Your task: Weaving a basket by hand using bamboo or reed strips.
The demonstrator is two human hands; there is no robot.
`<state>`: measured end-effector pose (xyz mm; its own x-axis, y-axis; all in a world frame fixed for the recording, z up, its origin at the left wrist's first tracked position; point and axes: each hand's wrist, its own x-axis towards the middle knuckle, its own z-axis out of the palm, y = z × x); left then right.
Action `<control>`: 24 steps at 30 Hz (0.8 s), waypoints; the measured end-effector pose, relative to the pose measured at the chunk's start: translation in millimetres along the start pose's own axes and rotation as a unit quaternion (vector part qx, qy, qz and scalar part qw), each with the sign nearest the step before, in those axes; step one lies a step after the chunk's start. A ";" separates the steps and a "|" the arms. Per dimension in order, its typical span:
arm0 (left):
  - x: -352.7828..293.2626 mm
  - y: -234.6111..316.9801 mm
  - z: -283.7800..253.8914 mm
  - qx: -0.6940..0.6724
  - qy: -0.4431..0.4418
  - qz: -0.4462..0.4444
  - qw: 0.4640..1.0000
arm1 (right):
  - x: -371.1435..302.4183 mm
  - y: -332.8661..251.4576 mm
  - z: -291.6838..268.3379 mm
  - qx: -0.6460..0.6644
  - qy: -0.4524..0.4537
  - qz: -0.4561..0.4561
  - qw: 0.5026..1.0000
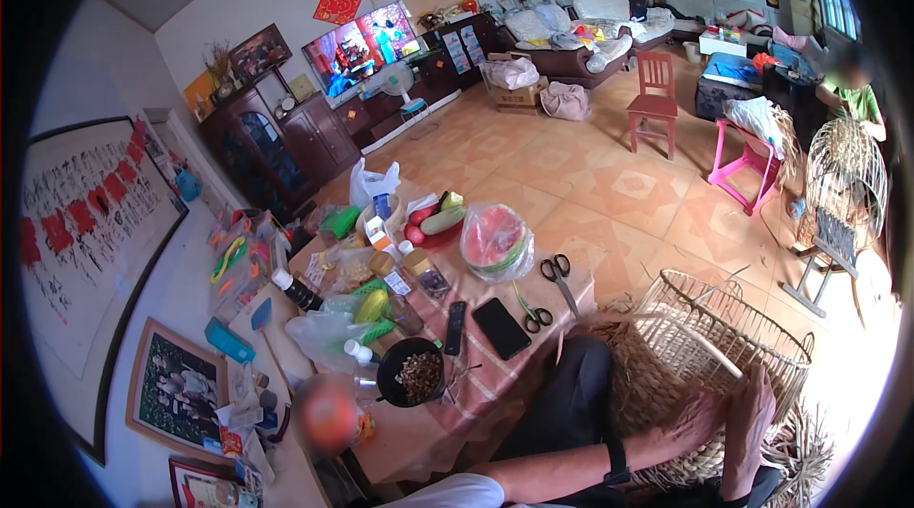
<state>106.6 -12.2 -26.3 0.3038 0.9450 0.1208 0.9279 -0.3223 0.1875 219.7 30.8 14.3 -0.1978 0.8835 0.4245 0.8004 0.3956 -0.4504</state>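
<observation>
At the lower right, a wicker basket (752, 327) with an open lattice rim leans by my knee. Its near side is a dense weave of braided straw (640, 379). My left hand (693, 424), below a dark wristband (617, 460), lies against the weave with its fingers bent toward my right hand (748, 422). The two hands meet at the basket's near side, both closed, and what they pinch is hidden. A pale thick strip (690, 329) arcs over the basket, its end close to my right fingertips. Loose straw ends (804, 456) fan out beyond that hand.
Left of my knee, a table with a striped cloth (486, 370) bears scissors (562, 281), smaller scissors (537, 319), a phone (501, 328), a remote (455, 328), a black bowl (411, 371) and wrapped watermelon (497, 239). Another person (850, 103) handles a basket frame (845, 175) near a red chair (655, 106).
</observation>
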 end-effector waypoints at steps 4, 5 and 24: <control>-1.9 -7.2 3.4 -0.095 0.071 0.013 0.993 | -10.1 1.1 -5.8 0.085 0.020 0.036 0.996; -3.1 -6.9 2.7 -0.094 0.071 0.011 0.993 | -12.8 0.9 -8.6 0.130 -0.003 0.100 0.986; -1.8 -11.3 -8.2 -0.289 0.122 -0.008 0.949 | -100.1 -1.2 -33.9 0.440 0.040 0.318 0.839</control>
<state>93.7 -10.7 -20.6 0.1665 0.9316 0.3230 0.6360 -0.3518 0.6868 257.7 -66.7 -1.1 0.1769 0.9804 -0.0865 -0.0056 -0.0869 -0.9962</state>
